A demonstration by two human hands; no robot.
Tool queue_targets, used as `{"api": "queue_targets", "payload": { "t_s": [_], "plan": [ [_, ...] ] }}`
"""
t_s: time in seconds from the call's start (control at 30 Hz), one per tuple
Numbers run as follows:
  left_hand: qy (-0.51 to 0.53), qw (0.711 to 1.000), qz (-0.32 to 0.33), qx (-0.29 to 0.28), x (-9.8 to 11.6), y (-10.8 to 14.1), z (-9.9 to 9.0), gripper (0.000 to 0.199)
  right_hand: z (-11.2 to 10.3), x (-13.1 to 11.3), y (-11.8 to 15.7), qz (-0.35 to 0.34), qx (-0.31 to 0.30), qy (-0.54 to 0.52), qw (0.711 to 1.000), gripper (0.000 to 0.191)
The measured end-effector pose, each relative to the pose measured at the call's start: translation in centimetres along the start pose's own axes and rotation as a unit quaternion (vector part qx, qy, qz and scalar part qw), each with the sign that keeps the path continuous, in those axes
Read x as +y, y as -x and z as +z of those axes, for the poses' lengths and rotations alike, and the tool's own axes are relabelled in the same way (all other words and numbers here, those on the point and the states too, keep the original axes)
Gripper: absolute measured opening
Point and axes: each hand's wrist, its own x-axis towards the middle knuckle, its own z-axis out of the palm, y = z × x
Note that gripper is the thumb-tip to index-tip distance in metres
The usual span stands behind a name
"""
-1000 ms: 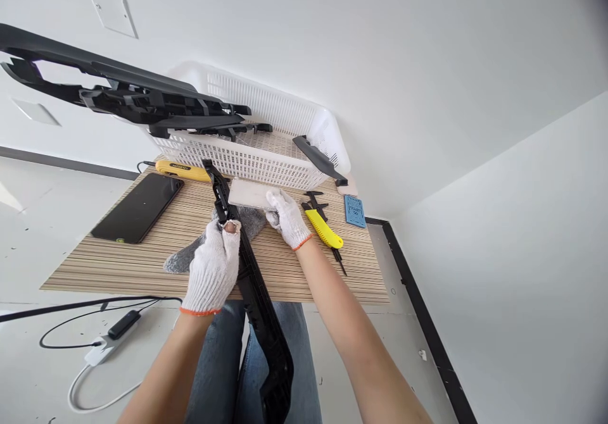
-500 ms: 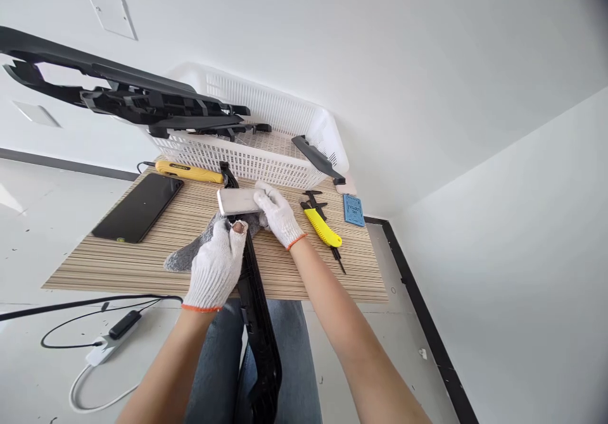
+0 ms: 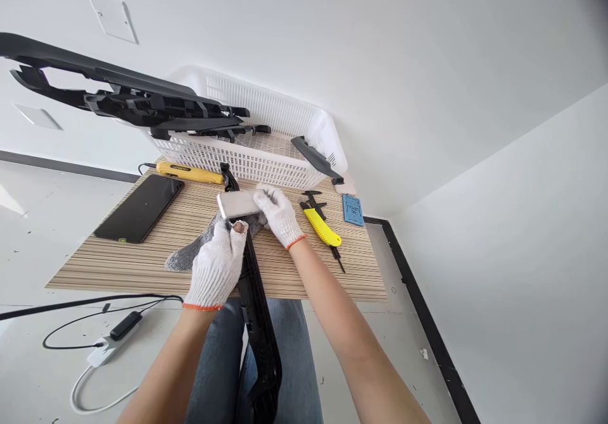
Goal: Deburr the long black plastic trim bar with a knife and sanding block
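Both gloved hands work on a long black trim part.
The left hand point(image 3: 216, 266) grips the trim part point(image 3: 256, 323), which crosses the worktop's point(image 3: 118, 266) near edge; the right hand point(image 3: 278, 215) presses a grey block point(image 3: 236, 204) on its far end.

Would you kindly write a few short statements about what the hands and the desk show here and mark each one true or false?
1. The left hand grips the long black plastic part. True.
2. The right hand holds the yellow utility knife. False: the knife lies on the wooden desk beside that hand, which holds a grey block.
3. The grey block sits against the upper end of the black part. True.
4. The dark phone lies in the white basket. False: it lies flat on the desk, left of the hands.
5. Both hands wear white knit gloves. True.
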Motion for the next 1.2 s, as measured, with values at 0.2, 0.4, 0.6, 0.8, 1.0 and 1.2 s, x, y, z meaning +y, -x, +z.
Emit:
{"api": "queue_targets", "payload": {
  "t_s": [0.2,0.4,0.6,0.8,1.0,1.2],
  "plan": [
    [0.000,1.000,0.000,0.006,-0.21,-0.13,0.34,0.052,-0.13,0.05,-0.07,0.004,-0.021,0.007,1.000,0.041],
    [-0.006,1.000,0.013,0.028,-0.40,-0.08,0.68,0.054,-0.24,0.06,-0.09,-0.008,0.015,0.017,1.000,0.050],
    [-0.022,0.999,0.026,0.020,-0.31,0.03,0.62,0.053,-0.37,0.30,-0.19,-0.010,-0.020,0.030,0.999,0.050],
    [-0.024,0.999,0.025,0.022,-0.25,0.10,0.55,0.053,-0.28,0.26,-0.01,-0.008,0.021,0.032,0.999,0.043],
    [-0.018,0.999,0.020,0.016,-0.18,0.15,0.28,0.053,-0.14,-0.17,0.23,0.007,0.025,0.026,0.999,0.032],
    [-0.015,1.000,0.015,0.023,-0.28,0.13,0.43,0.054,-0.22,-0.27,0.26,0.002,0.005,0.017,1.000,0.035]
  ]
}}
